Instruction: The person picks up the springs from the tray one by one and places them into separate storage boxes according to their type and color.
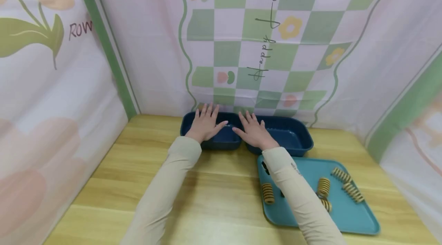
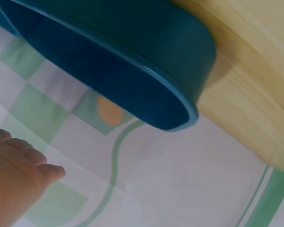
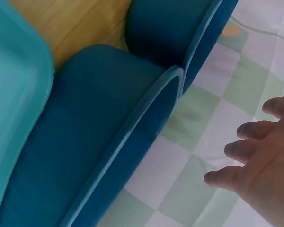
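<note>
We read "Happy Life" in looping dark script, running sideways up the checkered back cloth (image 1: pixel 155 64), and "Row" on the left side cloth (image 1: pixel 27 99), its lettering reaching the green stripe. Below, our left hand (image 1: pixel 206 124) is over the left blue bin (image 1: pixel 221 146), its fingers straight and spread, gripping nothing. Our right hand (image 1: pixel 254 132) is likewise released, fingers fanned above the near-left part of the right blue bin (image 1: pixel 293 137). Whether either palm touches a rim we cannot tell. The two bins stand end to end on the wooden table (image 1: pixel 114 183), against the back cloth, their neighbouring ends touching in the right wrist view. Just in front of the right bin lies a teal tray (image 1: pixel 345 214), partly under our right sleeve (image 1: pixel 290 183); beside the cuff, small dark lettering is half covered and too small for us to read surely. Several ridged, striped rolls (image 1: pixel 324 186) lie scattered across that tray.
</note>
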### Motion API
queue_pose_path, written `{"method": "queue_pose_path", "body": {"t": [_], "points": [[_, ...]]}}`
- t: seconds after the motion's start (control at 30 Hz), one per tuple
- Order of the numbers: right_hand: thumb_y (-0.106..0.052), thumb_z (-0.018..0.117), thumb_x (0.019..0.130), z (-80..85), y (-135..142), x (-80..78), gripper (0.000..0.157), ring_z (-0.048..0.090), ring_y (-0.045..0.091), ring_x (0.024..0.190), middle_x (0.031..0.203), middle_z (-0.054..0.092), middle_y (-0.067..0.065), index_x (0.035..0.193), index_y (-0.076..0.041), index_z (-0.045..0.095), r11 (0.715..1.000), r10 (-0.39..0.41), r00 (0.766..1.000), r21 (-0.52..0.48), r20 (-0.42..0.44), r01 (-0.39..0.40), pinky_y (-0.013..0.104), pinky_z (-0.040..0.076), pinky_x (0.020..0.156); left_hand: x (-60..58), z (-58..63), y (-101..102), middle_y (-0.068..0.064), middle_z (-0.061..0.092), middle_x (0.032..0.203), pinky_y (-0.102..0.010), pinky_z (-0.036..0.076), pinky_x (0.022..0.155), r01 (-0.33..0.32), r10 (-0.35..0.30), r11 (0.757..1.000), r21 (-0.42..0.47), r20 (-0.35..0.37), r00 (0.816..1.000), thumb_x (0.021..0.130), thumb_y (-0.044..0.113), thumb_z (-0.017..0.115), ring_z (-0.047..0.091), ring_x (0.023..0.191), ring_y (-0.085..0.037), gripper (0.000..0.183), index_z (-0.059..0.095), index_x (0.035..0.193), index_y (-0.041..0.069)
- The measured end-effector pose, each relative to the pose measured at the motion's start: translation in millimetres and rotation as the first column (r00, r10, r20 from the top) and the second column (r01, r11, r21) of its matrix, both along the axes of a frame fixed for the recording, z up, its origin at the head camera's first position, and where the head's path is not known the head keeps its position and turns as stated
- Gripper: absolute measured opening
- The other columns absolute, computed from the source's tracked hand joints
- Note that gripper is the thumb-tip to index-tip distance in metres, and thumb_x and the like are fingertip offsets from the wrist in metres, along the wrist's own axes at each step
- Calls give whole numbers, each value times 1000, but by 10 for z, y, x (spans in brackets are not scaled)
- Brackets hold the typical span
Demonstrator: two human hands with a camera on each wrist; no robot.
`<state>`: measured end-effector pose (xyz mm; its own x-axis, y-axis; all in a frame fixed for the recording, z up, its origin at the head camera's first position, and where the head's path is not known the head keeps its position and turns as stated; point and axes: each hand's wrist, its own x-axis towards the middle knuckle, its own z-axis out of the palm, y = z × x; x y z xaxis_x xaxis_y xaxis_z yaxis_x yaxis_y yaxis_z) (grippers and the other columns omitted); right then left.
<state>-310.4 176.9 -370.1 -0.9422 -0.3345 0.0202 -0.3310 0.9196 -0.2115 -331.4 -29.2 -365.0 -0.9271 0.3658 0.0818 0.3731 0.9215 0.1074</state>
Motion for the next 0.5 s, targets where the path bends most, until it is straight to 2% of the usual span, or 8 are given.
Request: {"method": "queue_pose_path", "body": {"t": [0.23, 0.37, 0.5], "points": [[-54, 34, 98, -31, 93, -16, 75, 3, 43, 140, 155, 4, 23, 152, -9, 9, 999, -2, 1000, -32, 23, 2, 68, 7, 105, -71, -10, -181, -17, 6, 157, -54, 11, 112, -8, 8, 1000, 18, 6, 1000, 96, 62, 19, 4, 143, -34, 78, 7, 153, 10], [-52, 34, 98, -39, 168, -8, 73, 2, 42, 141, 155, 4, 22, 152, -10, 9, 999, -2, 1000, -45, 31, 3, 67, 6, 106, -120, -22, -363, -20, 11, 155, -54, 15, 112, -30, 31, 999, 39, -35, 999, 98, 58, 23, 11, 142, -37, 76, 12, 152, 6], [-53, 33, 98, -46, 277, 17, 74, 3, 41, 141, 155, 4, 22, 152, -9, 9, 998, 2, 999, -57, 36, 0, 66, 6, 106, -155, -115, -570, -25, 14, 153, -54, 17, 111, -63, 66, 996, 69, -52, 996, 99, 53, 28, 13, 140, -40, 75, 15, 150, 1]]}}
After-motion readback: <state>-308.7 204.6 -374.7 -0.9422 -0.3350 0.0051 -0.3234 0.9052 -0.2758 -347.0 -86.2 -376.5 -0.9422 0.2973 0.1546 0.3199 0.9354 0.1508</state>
